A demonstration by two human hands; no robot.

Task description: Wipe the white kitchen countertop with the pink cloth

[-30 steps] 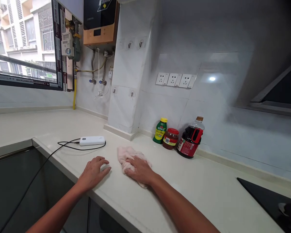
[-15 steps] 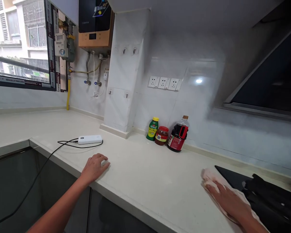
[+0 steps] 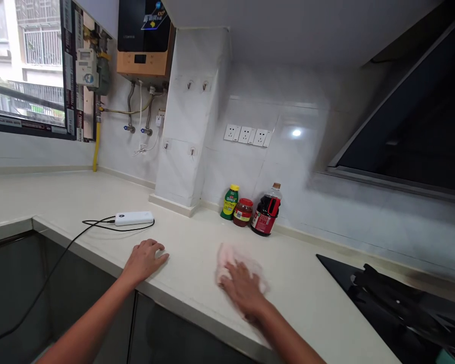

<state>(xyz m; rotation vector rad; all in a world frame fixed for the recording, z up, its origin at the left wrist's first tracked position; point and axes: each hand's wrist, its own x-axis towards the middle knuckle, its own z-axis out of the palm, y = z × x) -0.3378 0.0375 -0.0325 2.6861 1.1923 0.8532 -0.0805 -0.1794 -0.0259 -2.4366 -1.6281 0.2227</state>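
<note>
My right hand [image 3: 244, 290] presses a pale pink cloth [image 3: 227, 255] flat against the white countertop [image 3: 197, 253]. Motion blurs both the hand and the cloth, whose far edge shows beyond my fingers. Over to the left, my left hand [image 3: 144, 260] rests on the counter near its front edge, fingers loosely curved and apart, holding nothing. Just behind that hand lies a white power bank [image 3: 134, 218] with a black cable [image 3: 66, 250] plugged into it.
Against the wall stand a green bottle with a yellow cap [image 3: 230, 202], a red-lidded jar [image 3: 243, 212] and a large dark sauce bottle [image 3: 265, 212]. A black cooktop [image 3: 337, 270] is at right, under a dark range hood [image 3: 409, 131]. A wall pillar [image 3: 180, 126] juts out behind.
My right hand has swept left across the counter with the cloth, from beside the cooktop to in front of the bottles. My left hand stays in place; the view has shifted slightly right.
</note>
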